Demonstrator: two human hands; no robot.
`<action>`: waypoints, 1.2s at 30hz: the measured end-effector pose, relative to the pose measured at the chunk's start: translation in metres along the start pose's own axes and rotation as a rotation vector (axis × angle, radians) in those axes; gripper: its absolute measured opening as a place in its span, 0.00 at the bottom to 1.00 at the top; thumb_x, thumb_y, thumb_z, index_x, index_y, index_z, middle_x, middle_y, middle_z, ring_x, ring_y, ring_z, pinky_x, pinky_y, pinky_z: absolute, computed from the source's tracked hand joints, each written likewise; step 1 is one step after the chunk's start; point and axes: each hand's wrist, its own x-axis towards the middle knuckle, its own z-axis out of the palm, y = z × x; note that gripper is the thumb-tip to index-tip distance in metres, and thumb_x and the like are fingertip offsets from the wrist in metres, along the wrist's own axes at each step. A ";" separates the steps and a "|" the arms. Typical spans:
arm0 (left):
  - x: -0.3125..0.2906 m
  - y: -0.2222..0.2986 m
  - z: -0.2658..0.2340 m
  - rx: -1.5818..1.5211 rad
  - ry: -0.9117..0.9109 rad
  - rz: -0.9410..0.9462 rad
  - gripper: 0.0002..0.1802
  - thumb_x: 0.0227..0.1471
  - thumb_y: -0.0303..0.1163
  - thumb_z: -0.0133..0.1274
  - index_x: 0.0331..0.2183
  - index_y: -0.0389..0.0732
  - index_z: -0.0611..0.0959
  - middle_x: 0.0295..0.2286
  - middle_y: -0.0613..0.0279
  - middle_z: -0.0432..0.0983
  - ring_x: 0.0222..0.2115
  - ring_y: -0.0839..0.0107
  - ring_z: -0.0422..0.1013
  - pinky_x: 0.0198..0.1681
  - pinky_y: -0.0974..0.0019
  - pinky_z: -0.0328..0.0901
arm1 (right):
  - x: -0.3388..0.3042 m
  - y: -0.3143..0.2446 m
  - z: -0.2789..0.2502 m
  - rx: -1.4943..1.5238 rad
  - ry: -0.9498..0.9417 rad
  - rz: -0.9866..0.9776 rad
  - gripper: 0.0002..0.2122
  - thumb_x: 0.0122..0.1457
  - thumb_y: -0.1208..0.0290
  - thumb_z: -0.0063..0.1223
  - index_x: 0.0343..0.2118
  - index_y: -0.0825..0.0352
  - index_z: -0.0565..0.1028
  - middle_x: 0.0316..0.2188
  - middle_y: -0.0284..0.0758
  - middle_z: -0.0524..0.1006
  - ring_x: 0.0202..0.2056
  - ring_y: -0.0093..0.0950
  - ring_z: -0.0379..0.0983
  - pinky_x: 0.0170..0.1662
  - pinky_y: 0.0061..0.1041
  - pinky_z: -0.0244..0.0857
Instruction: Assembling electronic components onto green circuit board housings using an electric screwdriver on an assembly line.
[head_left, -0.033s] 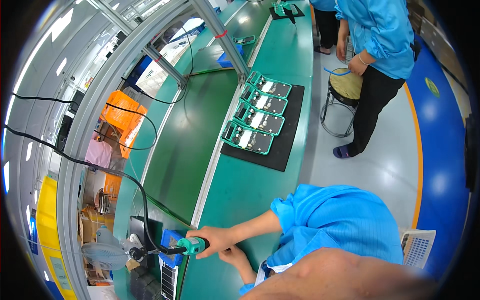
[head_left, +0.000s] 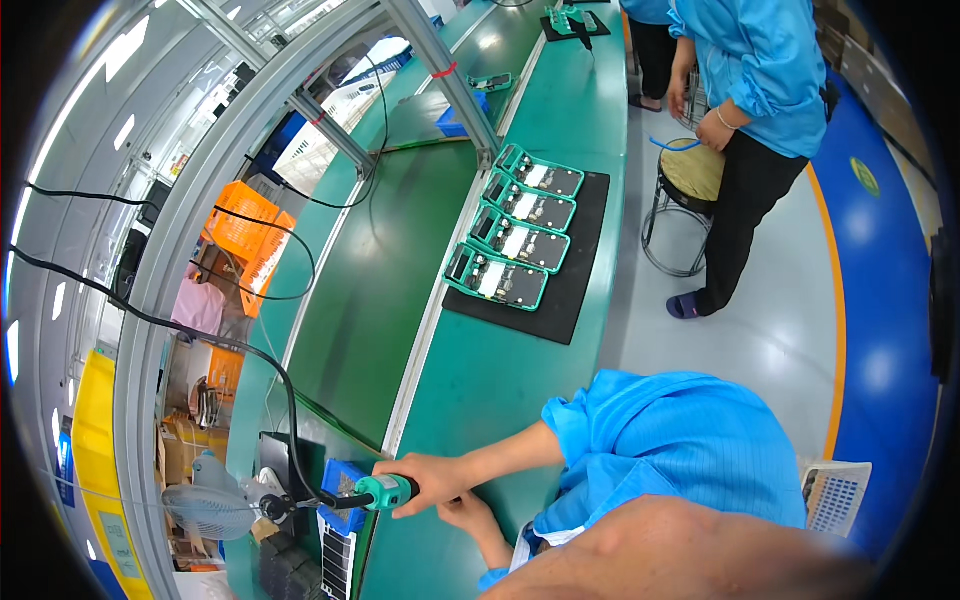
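My right hand point(head_left: 432, 480) is wrapped round a green electric screwdriver point(head_left: 384, 491) with a black end and a black cable. The tool lies sideways over the green workbench point(head_left: 455, 400), its cable end beside a blue parts bin point(head_left: 343, 482). Just below the right hand is my left hand point(head_left: 474, 516), fingers curled together at the wrist side of the right hand. Whatever those fingers hold, if anything, is hidden. Farther along the bench, several green-framed device housings with circuit boards point(head_left: 497, 281) sit in a row on a black mat point(head_left: 560, 318).
A dark green conveyor belt point(head_left: 385, 270) runs beside the bench, under a metal frame point(head_left: 440, 75). The black cable point(head_left: 200, 333) hangs across the left. A small fan point(head_left: 210, 508) stands near the blue bin. Another person point(head_left: 750, 90) in blue stands by a round stool point(head_left: 692, 172).
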 end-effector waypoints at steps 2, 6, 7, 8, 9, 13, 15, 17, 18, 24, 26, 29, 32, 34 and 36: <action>-0.001 -0.003 0.000 -0.042 0.015 0.000 0.05 0.50 0.21 0.50 0.29 0.28 0.74 0.26 0.58 0.73 0.28 0.75 0.66 0.30 0.72 0.62 | 0.000 0.001 0.001 -0.006 0.025 -0.034 0.19 0.46 0.68 0.61 0.39 0.64 0.67 0.26 0.33 0.72 0.28 0.30 0.70 0.32 0.28 0.63; 0.000 -0.010 -0.002 -0.080 0.063 -0.018 0.04 0.49 0.21 0.51 0.27 0.30 0.75 0.23 0.61 0.72 0.25 0.77 0.65 0.27 0.73 0.60 | 0.000 0.000 0.004 -0.002 0.022 -0.025 0.19 0.46 0.68 0.61 0.39 0.64 0.67 0.26 0.33 0.72 0.28 0.29 0.70 0.32 0.27 0.63; 0.000 -0.009 -0.002 -0.057 0.053 -0.034 0.04 0.49 0.22 0.52 0.27 0.30 0.75 0.22 0.62 0.71 0.24 0.77 0.64 0.27 0.73 0.60 | -0.001 0.001 0.005 -0.002 0.020 -0.013 0.18 0.46 0.68 0.61 0.39 0.64 0.67 0.26 0.33 0.72 0.28 0.29 0.70 0.32 0.27 0.63; 0.000 -0.008 -0.001 -0.061 0.052 -0.033 0.04 0.49 0.22 0.52 0.27 0.30 0.75 0.22 0.62 0.71 0.24 0.77 0.64 0.27 0.73 0.60 | -0.002 0.001 0.004 -0.002 0.019 -0.001 0.18 0.46 0.68 0.61 0.39 0.64 0.67 0.26 0.33 0.72 0.28 0.29 0.70 0.32 0.27 0.62; 0.000 -0.007 0.001 -0.084 0.045 -0.033 0.04 0.48 0.22 0.52 0.27 0.31 0.75 0.22 0.62 0.71 0.24 0.77 0.64 0.26 0.74 0.59 | -0.002 0.002 0.003 -0.006 0.019 -0.001 0.18 0.46 0.68 0.61 0.39 0.64 0.67 0.26 0.33 0.72 0.28 0.29 0.70 0.32 0.27 0.62; 0.000 -0.004 -0.001 -0.130 0.021 -0.033 0.06 0.48 0.24 0.54 0.26 0.31 0.75 0.21 0.63 0.70 0.23 0.78 0.63 0.25 0.74 0.58 | -0.002 0.004 0.004 0.010 0.003 0.010 0.19 0.46 0.66 0.60 0.40 0.64 0.67 0.26 0.34 0.72 0.29 0.28 0.69 0.32 0.27 0.62; 0.000 -0.001 -0.001 -0.106 0.021 -0.030 0.06 0.48 0.24 0.54 0.27 0.31 0.75 0.21 0.63 0.71 0.24 0.78 0.63 0.26 0.75 0.58 | -0.002 0.003 0.005 0.025 -0.006 0.025 0.19 0.47 0.65 0.60 0.40 0.64 0.68 0.27 0.35 0.72 0.29 0.28 0.68 0.33 0.27 0.61; 0.000 -0.001 -0.002 -0.080 0.023 -0.027 0.07 0.48 0.25 0.55 0.27 0.31 0.75 0.22 0.63 0.71 0.24 0.78 0.64 0.26 0.75 0.58 | -0.001 0.000 0.005 0.008 0.015 -0.013 0.18 0.46 0.67 0.61 0.38 0.64 0.67 0.25 0.33 0.71 0.27 0.29 0.68 0.32 0.26 0.62; 0.000 -0.003 -0.001 -0.111 0.015 -0.020 0.07 0.48 0.25 0.54 0.27 0.31 0.75 0.22 0.63 0.71 0.24 0.78 0.64 0.26 0.75 0.59 | -0.001 0.001 0.005 0.011 0.012 -0.013 0.18 0.46 0.67 0.61 0.38 0.64 0.67 0.25 0.33 0.71 0.27 0.29 0.68 0.32 0.26 0.62; -0.001 -0.003 -0.001 -0.095 0.010 -0.001 0.06 0.49 0.24 0.54 0.28 0.30 0.76 0.23 0.62 0.72 0.25 0.78 0.65 0.27 0.74 0.60 | -0.002 0.007 0.005 -0.009 -0.002 0.015 0.18 0.46 0.67 0.61 0.38 0.64 0.67 0.26 0.33 0.72 0.28 0.29 0.70 0.32 0.26 0.63; -0.001 -0.005 -0.002 -0.059 0.008 0.009 0.06 0.49 0.24 0.53 0.29 0.30 0.76 0.24 0.62 0.73 0.25 0.78 0.65 0.27 0.73 0.60 | -0.002 0.007 0.005 -0.007 -0.004 0.016 0.18 0.46 0.67 0.61 0.39 0.64 0.67 0.27 0.33 0.72 0.29 0.29 0.70 0.33 0.26 0.63; -0.002 -0.005 -0.002 -0.067 0.011 0.004 0.06 0.49 0.24 0.53 0.29 0.30 0.75 0.24 0.62 0.73 0.25 0.78 0.65 0.27 0.73 0.60 | -0.002 0.009 0.006 -0.014 -0.004 0.018 0.19 0.46 0.67 0.61 0.39 0.64 0.67 0.27 0.33 0.72 0.30 0.29 0.70 0.34 0.27 0.64; -0.002 -0.005 -0.003 -0.077 0.021 -0.009 0.06 0.50 0.23 0.52 0.29 0.30 0.75 0.24 0.61 0.73 0.26 0.77 0.65 0.27 0.73 0.60 | -0.002 0.011 0.007 -0.021 -0.011 0.022 0.19 0.46 0.67 0.62 0.39 0.64 0.67 0.27 0.34 0.72 0.30 0.29 0.70 0.34 0.27 0.64; -0.002 -0.005 -0.007 -0.031 -0.006 -0.024 0.05 0.50 0.23 0.52 0.29 0.30 0.75 0.25 0.60 0.73 0.26 0.77 0.66 0.27 0.73 0.60 | -0.002 0.011 0.008 0.003 -0.009 0.027 0.18 0.46 0.66 0.61 0.38 0.64 0.67 0.27 0.34 0.72 0.30 0.28 0.70 0.33 0.27 0.63; -0.002 -0.003 -0.005 -0.036 -0.019 -0.006 0.05 0.50 0.23 0.51 0.29 0.29 0.75 0.25 0.60 0.73 0.26 0.76 0.66 0.27 0.73 0.60 | -0.003 0.011 0.008 0.034 -0.006 0.034 0.17 0.47 0.65 0.60 0.38 0.63 0.68 0.26 0.34 0.71 0.29 0.27 0.69 0.32 0.26 0.62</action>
